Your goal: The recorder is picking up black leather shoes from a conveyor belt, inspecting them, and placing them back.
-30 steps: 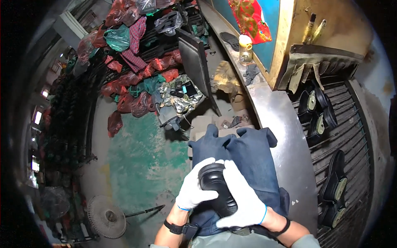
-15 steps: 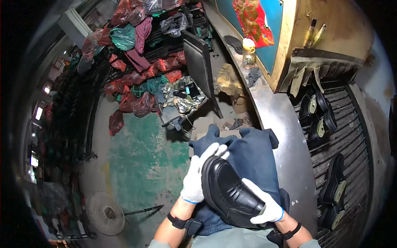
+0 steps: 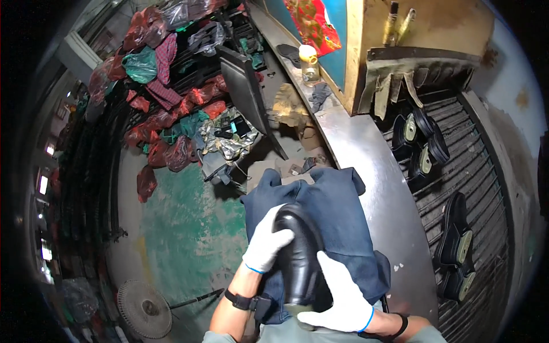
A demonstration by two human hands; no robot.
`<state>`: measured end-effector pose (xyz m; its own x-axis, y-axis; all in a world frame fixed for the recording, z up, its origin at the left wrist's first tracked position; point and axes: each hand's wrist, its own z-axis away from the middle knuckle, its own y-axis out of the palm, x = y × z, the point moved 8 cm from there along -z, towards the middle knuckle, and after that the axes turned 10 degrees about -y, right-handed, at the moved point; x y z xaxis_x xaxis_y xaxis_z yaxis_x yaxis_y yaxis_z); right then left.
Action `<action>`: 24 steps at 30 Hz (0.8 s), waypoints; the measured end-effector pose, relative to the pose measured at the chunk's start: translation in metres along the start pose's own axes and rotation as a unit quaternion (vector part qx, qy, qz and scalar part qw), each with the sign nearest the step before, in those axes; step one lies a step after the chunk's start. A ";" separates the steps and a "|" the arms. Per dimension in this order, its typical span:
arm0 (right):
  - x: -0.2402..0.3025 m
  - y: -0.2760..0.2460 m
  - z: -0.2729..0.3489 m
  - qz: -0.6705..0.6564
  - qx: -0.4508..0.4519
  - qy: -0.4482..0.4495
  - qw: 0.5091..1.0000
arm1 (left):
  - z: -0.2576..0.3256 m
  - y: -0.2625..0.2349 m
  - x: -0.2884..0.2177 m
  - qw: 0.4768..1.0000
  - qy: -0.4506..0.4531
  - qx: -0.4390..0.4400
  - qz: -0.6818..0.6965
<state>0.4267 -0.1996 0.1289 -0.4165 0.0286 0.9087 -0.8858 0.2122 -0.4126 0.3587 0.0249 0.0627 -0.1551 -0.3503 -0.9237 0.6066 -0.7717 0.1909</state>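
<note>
A shiny black leather shoe (image 3: 301,254) is held over my lap, its toe pointing away from me. My left hand (image 3: 267,241), in a white knit glove, grips it near the toe with the thumb laid on the upper. At the heel end, my right hand (image 3: 343,294), gloved the same way, holds the shoe with fingers along its side and thumb near the opening. Parts of the fingers are hidden behind the shoe. Under it lies dark blue cloth (image 3: 337,223) over my legs.
To the right runs a metal ledge (image 3: 374,188), beside a slatted conveyor (image 3: 426,214) carrying several black shoes (image 3: 456,228). A bottle with a yellow cap (image 3: 309,68) stands on the ledge. A fan (image 3: 144,308) is at lower left; bagged goods (image 3: 177,103) fill racks beyond.
The shoe has been turned so its side faces up more and its toe points straighter ahead. My left thumb has come over the upper. The whole view has shifted slightly.
</note>
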 end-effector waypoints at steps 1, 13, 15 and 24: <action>0.003 -0.004 -0.003 -0.003 -0.040 -0.023 0.999 | -0.001 -0.004 0.014 0.991 -0.066 0.032 0.113; -0.056 -0.016 -0.110 -0.207 -0.049 0.075 0.974 | 0.005 -0.028 0.047 0.973 -0.053 0.066 0.214; -0.052 -0.025 -0.124 -0.144 0.029 0.021 0.989 | 0.005 -0.027 0.043 0.975 -0.051 0.070 0.205; -0.031 -0.032 -0.133 0.073 0.020 -0.007 0.997 | -0.003 -0.019 0.036 0.990 -0.047 0.049 0.121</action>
<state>0.4952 -0.0773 0.1218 -0.5448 0.0424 0.8375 -0.8223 0.1684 -0.5435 0.3442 0.0285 0.0245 -0.0888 -0.5748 -0.8135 0.5569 -0.7058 0.4379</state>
